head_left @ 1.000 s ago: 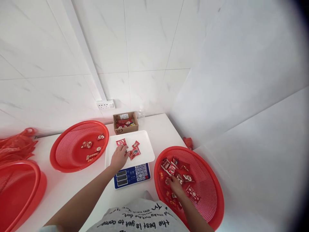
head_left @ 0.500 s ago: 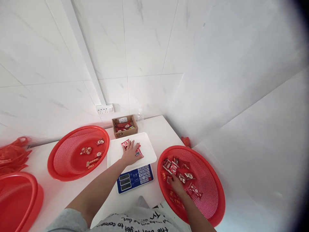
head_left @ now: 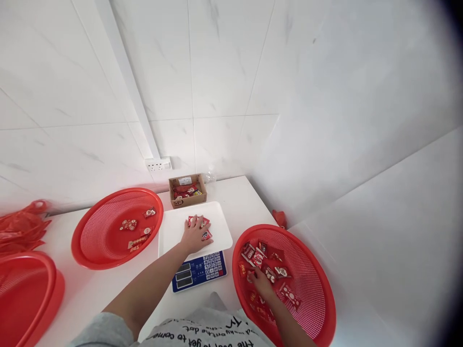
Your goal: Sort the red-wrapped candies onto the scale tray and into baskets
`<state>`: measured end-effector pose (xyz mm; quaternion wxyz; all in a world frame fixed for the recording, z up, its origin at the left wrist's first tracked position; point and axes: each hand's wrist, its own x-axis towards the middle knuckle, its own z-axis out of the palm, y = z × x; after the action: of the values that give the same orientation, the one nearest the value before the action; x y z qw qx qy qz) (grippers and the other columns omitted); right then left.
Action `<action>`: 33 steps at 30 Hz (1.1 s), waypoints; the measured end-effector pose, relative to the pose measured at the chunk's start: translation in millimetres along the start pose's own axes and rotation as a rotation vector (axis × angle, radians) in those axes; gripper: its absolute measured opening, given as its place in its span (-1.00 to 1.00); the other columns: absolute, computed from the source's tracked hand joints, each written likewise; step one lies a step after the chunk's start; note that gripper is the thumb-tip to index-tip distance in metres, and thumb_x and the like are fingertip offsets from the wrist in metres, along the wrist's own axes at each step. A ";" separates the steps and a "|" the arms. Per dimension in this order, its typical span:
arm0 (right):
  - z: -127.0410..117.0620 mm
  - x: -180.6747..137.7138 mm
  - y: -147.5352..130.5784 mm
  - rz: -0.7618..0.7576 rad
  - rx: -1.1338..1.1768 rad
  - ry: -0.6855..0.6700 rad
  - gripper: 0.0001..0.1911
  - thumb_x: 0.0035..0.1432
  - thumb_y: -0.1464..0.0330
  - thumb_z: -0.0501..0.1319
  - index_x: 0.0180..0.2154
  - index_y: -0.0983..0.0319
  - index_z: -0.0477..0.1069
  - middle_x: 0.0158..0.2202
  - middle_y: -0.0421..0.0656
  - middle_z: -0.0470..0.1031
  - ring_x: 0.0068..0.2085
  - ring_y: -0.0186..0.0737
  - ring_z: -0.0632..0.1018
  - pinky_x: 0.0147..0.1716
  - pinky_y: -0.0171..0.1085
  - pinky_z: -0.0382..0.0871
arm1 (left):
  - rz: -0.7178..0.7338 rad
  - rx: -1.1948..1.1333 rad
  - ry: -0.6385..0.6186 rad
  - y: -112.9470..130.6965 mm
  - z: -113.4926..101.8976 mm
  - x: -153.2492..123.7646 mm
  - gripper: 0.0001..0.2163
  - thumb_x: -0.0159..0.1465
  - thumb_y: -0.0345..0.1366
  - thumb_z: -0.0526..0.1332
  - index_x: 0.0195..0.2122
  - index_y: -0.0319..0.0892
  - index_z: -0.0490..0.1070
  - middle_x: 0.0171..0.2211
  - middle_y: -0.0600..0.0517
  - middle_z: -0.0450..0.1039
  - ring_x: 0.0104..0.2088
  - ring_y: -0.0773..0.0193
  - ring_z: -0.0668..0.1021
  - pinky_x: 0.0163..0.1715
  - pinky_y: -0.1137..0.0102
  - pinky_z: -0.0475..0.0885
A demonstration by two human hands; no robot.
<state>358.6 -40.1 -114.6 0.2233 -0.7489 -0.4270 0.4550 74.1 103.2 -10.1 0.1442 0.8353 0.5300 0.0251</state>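
Note:
On the white weighing tray [head_left: 220,241] of a digital scale [head_left: 198,271], my left hand [head_left: 192,236] lies palm down with fingers spread. Under and around those fingers are small red-and-white snack packets [head_left: 206,235], partly covered by the hand. My right hand [head_left: 262,283] reaches into the right red basket [head_left: 318,289]. Its thumb and fingers close on a small red packet [head_left: 249,277], mostly hidden by the fingertips. Several other red wrapped packets [head_left: 281,272] lie loosely around it in this basket.
Left of the scale stands another red basket [head_left: 94,231] with a few packets. A cardboard box [head_left: 188,200] of packets sits behind the scale. At the far left are a further red basket [head_left: 54,289] and red plastic bags [head_left: 21,229]. Walls border the table behind and right.
The packets under my left hand now lie closer together, and that hand has shifted slightly toward me. My right hand stays at the same spot in the basket. The view has tilted slightly.

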 end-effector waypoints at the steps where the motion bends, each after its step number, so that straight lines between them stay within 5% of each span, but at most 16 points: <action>1: -0.6 0.7 1.7 -0.003 0.001 -0.008 -0.74 0.06 0.29 0.08 -0.27 0.26 0.44 -0.34 -0.06 0.58 -0.24 -0.08 0.57 -0.17 -0.22 0.37 | 0.008 -0.011 0.007 1.5 0.9 -1.0 -0.45 0.20 0.06 0.13 0.17 -0.02 0.28 0.32 -0.18 0.03 0.29 -0.22 0.04 0.15 -0.18 -0.09; 6: -3.2 5.5 7.7 -0.023 -0.003 -0.030 -0.74 0.04 0.28 0.10 -0.29 0.26 0.46 -0.26 -0.03 0.59 -0.16 -0.07 0.56 -0.12 -0.23 0.36 | -0.025 -0.123 0.063 2.9 1.9 -9.4 -0.64 0.27 -0.09 0.07 0.05 -0.05 0.38 0.17 -0.14 0.27 0.14 -0.08 0.26 0.09 0.00 0.12; 11: -3.5 7.1 6.2 -0.022 -0.033 -0.024 -0.73 0.02 0.28 0.11 -0.30 0.27 0.48 -0.30 -0.03 0.59 -0.19 -0.06 0.57 -0.10 -0.20 0.35 | -0.142 -0.347 0.141 -9.1 -8.1 -10.3 -0.83 0.15 -0.24 0.22 -0.21 -0.05 0.46 -0.11 -0.06 0.44 -0.02 0.03 0.39 -0.05 0.17 0.28; 15: -2.2 4.8 4.4 -0.018 -0.056 -0.003 -0.71 0.02 0.25 0.12 -0.28 0.24 0.49 -0.28 -0.05 0.59 -0.15 -0.04 0.56 -0.12 -0.19 0.36 | -0.343 -0.603 0.287 -21.1 -23.9 -13.2 -0.91 0.13 -0.27 0.24 -0.33 -0.06 0.42 -0.22 -0.01 0.42 -0.11 0.10 0.44 -0.22 0.31 0.35; 22: 1.3 5.1 5.7 -0.011 -0.121 0.006 -0.68 0.05 0.25 0.06 -0.26 0.27 0.46 -0.33 -0.03 0.58 -0.23 -0.05 0.58 -0.17 -0.20 0.38 | -0.693 -1.295 0.434 -46.7 -54.3 -21.5 -0.80 0.21 -0.10 0.16 -0.35 -0.12 0.28 -0.53 0.14 0.29 -0.65 0.43 0.33 -0.63 0.51 0.25; 27: 5.2 4.8 11.9 0.000 -0.173 0.040 -0.66 0.10 0.23 0.02 -0.19 0.26 0.43 -0.27 -0.01 0.58 -0.20 -0.05 0.58 -0.18 -0.21 0.37 | -0.698 -1.774 0.387 -53.8 -69.3 -31.6 -0.79 0.25 -0.11 0.14 -0.36 -0.16 0.28 -0.50 0.10 0.35 -0.56 0.42 0.44 -0.48 0.45 0.44; 33: 6.9 0.8 10.8 -0.019 -0.179 0.027 -0.70 0.11 0.24 0.01 -0.24 0.22 0.42 -0.27 -0.04 0.58 -0.18 -0.06 0.58 -0.18 -0.23 0.37 | -0.625 -2.082 0.178 -37.2 -84.5 -62.9 -0.75 0.28 -0.10 0.06 -0.26 -0.19 0.34 -0.22 -0.11 0.49 -0.22 0.16 0.58 -0.18 0.15 0.50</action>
<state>357.5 -45.7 -126.1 0.1654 -0.7679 -0.4700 0.4027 -2.5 79.9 67.8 0.7418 0.1272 0.4462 0.4842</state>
